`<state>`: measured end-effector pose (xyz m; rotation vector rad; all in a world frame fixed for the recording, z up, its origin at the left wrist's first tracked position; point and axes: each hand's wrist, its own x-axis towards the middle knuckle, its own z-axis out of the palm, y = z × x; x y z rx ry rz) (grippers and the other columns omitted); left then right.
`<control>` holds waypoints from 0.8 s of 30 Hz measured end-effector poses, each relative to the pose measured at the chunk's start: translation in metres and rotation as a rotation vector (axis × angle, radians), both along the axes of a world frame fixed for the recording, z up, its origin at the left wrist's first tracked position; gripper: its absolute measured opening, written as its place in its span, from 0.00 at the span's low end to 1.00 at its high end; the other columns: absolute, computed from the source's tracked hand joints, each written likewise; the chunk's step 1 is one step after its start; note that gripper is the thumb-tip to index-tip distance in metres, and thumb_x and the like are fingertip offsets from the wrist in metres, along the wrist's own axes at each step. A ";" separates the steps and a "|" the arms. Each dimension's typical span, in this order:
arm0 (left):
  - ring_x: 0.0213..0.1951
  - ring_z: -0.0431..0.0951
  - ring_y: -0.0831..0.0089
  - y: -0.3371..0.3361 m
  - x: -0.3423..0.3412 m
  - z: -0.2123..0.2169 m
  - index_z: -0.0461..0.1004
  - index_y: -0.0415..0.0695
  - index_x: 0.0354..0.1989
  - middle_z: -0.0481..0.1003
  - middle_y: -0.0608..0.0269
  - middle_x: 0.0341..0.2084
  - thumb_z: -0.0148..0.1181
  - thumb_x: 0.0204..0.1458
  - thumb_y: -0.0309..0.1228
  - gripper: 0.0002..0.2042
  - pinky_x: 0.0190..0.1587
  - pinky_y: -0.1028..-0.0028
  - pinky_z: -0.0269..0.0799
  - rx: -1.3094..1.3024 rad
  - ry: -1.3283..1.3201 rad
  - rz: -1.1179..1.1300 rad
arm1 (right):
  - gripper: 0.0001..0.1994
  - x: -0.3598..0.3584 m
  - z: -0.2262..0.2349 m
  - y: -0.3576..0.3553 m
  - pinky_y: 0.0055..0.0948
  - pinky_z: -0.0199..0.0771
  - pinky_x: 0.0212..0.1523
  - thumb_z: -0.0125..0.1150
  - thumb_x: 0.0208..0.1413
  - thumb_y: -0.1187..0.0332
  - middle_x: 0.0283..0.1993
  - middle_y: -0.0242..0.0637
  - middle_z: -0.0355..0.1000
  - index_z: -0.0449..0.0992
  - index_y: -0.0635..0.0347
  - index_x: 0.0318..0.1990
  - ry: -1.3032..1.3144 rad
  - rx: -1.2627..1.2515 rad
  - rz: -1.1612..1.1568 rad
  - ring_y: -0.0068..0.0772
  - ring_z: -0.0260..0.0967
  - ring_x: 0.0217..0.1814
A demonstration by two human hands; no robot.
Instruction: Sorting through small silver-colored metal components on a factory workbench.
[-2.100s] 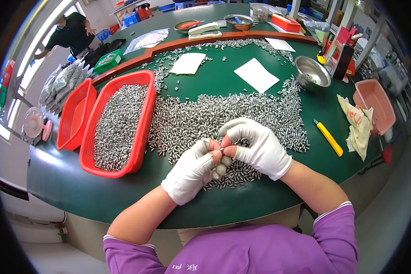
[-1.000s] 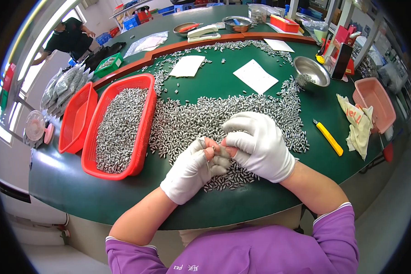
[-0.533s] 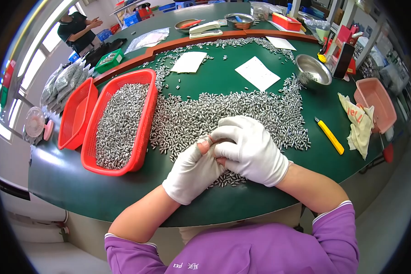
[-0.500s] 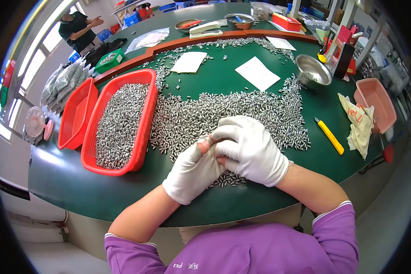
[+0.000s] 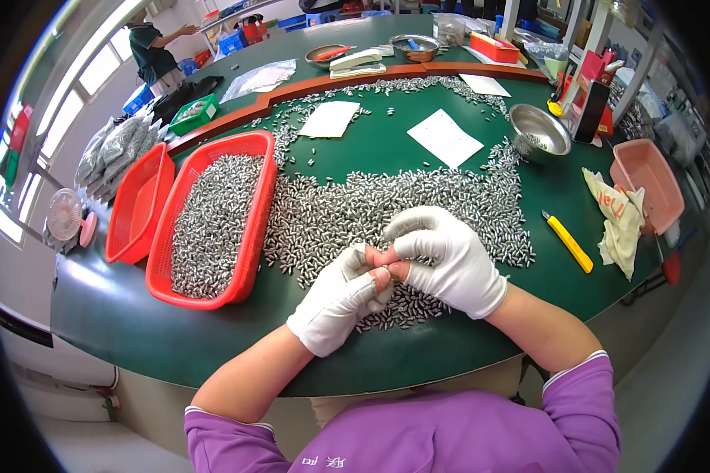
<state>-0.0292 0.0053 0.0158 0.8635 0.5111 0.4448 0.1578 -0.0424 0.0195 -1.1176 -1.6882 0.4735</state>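
Observation:
My left hand (image 5: 341,299) and my right hand (image 5: 450,260) meet above a wide spread of small silvery metal parts (image 5: 394,197) on the green table. Both wear white gloves with bare thumb and finger tips. Thumb and forefinger of each are pinched together, tips touching the other hand's. Whatever sits between them is too small and covered to make out. Left of my hands stands a red perforated basket (image 5: 151,272), heaped with the same metal parts (image 5: 217,225).
An empty red basket (image 5: 134,209) and bagged parts (image 5: 118,154) lie left. At right are a yellow utility knife (image 5: 569,243), a cloth (image 5: 619,225), a pink basket (image 5: 661,197) and a steel bowl (image 5: 540,130). White papers (image 5: 445,139) rest beyond the pile. Across the table stands a person (image 5: 154,51).
My right hand has drawn back and opened its curl, so the pinching fingertips of both hands now show. The view has shifted slightly.

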 end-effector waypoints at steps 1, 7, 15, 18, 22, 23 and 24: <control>0.29 0.64 0.81 0.001 -0.001 -0.001 0.64 0.46 0.41 0.66 0.70 0.29 0.60 0.55 0.34 0.12 0.32 0.81 0.62 0.004 0.002 -0.001 | 0.09 0.001 0.002 0.001 0.32 0.74 0.41 0.69 0.42 0.72 0.37 0.38 0.73 0.80 0.58 0.33 -0.095 0.115 -0.017 0.38 0.72 0.40; 0.25 0.58 0.83 0.001 0.000 -0.002 0.64 0.47 0.37 0.64 0.72 0.25 0.58 0.57 0.35 0.09 0.26 0.83 0.53 0.024 -0.034 0.035 | 0.08 0.001 0.013 0.007 0.35 0.74 0.34 0.68 0.38 0.73 0.31 0.37 0.73 0.77 0.60 0.29 -0.230 0.341 -0.003 0.42 0.72 0.32; 0.25 0.60 0.84 0.002 -0.001 -0.002 0.65 0.47 0.37 0.70 0.69 0.31 0.59 0.56 0.38 0.11 0.27 0.83 0.55 0.085 -0.057 0.008 | 0.08 0.002 0.007 0.009 0.35 0.74 0.33 0.68 0.37 0.73 0.30 0.38 0.73 0.76 0.60 0.28 -0.221 0.367 -0.041 0.41 0.72 0.31; 0.24 0.58 0.82 0.002 -0.003 0.000 0.68 0.49 0.38 0.68 0.72 0.29 0.63 0.52 0.44 0.15 0.27 0.81 0.53 0.091 0.059 -0.038 | 0.09 0.003 0.010 0.008 0.34 0.74 0.34 0.68 0.37 0.73 0.31 0.38 0.73 0.76 0.60 0.29 -0.236 0.343 0.048 0.41 0.72 0.33; 0.24 0.58 0.83 0.002 -0.001 0.001 0.68 0.49 0.38 0.66 0.73 0.27 0.64 0.50 0.46 0.17 0.27 0.82 0.53 0.080 0.071 -0.035 | 0.08 0.004 0.008 0.007 0.34 0.74 0.35 0.68 0.38 0.73 0.31 0.38 0.73 0.76 0.60 0.29 -0.203 0.318 0.031 0.41 0.72 0.33; 0.25 0.60 0.84 0.004 -0.002 -0.001 0.68 0.48 0.39 0.68 0.72 0.29 0.62 0.53 0.45 0.16 0.27 0.83 0.54 0.006 -0.018 -0.073 | 0.08 0.004 0.006 0.007 0.34 0.74 0.35 0.68 0.39 0.73 0.32 0.38 0.73 0.77 0.60 0.29 -0.182 0.288 0.032 0.41 0.72 0.34; 0.26 0.61 0.86 0.005 -0.002 -0.003 0.67 0.47 0.40 0.70 0.72 0.31 0.60 0.55 0.43 0.15 0.27 0.84 0.55 -0.068 -0.107 -0.111 | 0.08 0.004 0.004 0.007 0.34 0.74 0.35 0.68 0.39 0.73 0.32 0.38 0.73 0.77 0.60 0.29 -0.162 0.259 0.033 0.41 0.72 0.34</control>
